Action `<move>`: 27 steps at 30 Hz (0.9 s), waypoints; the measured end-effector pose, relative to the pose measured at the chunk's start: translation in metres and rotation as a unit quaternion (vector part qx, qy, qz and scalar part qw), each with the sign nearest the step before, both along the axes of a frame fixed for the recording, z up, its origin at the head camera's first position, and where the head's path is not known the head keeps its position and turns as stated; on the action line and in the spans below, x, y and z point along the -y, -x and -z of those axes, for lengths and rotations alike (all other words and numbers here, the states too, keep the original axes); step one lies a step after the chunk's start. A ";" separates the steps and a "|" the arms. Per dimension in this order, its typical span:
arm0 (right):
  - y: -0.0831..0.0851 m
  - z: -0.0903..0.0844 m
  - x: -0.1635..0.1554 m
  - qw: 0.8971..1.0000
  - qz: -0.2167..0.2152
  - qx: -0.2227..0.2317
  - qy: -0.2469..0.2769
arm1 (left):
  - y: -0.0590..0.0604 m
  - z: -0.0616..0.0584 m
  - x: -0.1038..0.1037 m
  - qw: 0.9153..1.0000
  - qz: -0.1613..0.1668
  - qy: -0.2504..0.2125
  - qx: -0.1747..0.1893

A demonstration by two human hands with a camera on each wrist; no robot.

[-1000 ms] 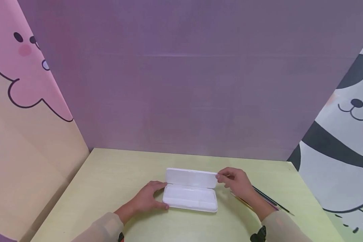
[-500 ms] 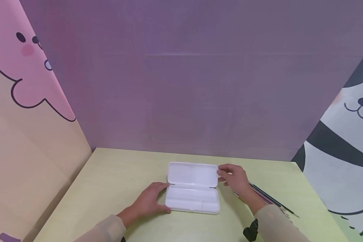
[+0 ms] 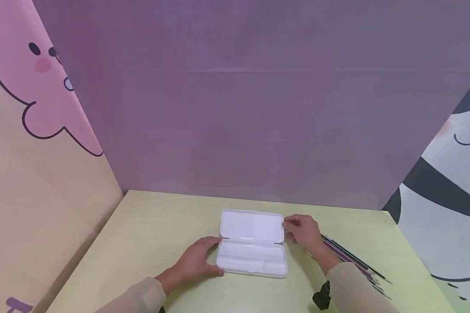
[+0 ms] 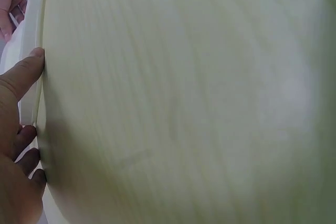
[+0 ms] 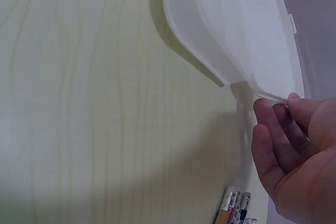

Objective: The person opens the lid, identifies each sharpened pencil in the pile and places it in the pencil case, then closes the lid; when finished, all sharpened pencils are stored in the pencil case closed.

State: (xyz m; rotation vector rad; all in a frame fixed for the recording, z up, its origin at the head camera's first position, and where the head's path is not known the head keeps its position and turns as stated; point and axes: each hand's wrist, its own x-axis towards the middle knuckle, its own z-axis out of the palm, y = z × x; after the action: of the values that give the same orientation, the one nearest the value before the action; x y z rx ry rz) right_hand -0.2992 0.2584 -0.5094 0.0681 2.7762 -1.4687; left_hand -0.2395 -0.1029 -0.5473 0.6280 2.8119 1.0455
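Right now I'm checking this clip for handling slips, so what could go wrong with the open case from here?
The right hand pinches only the end corner of the lid; it could slip free and flop.

The left hand steadies just one end of the white case, so the case may slide or pivot on the smooth table.

The pencils lie loose close under the right forearm; a sweep could probably scatter them.

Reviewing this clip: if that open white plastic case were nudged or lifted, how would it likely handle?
The case looks thin-walled and empty, so probably light and apt to slide on the smooth table; the left hand steadies its end. Its lid is held at the edge by the right hand; it would likely swing at the hinge if lifted by one half.
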 end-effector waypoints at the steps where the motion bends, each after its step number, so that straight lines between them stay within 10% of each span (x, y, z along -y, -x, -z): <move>1: 0.000 0.000 -0.001 1.000 0.003 0.003 -0.001 | 0.000 0.000 -0.001 1.000 0.001 0.001 0.000; 27: -0.016 -0.018 -0.016 1.000 -0.020 -0.017 -0.009 | 0.005 -0.001 -0.002 0.997 0.025 0.059 -0.042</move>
State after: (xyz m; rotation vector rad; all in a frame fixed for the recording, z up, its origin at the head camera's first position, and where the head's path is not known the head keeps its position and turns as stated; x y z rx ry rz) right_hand -0.2828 0.2742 -0.4912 -0.0123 2.8008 -1.4504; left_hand -0.2443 -0.1006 -0.5460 0.7422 2.8859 0.8570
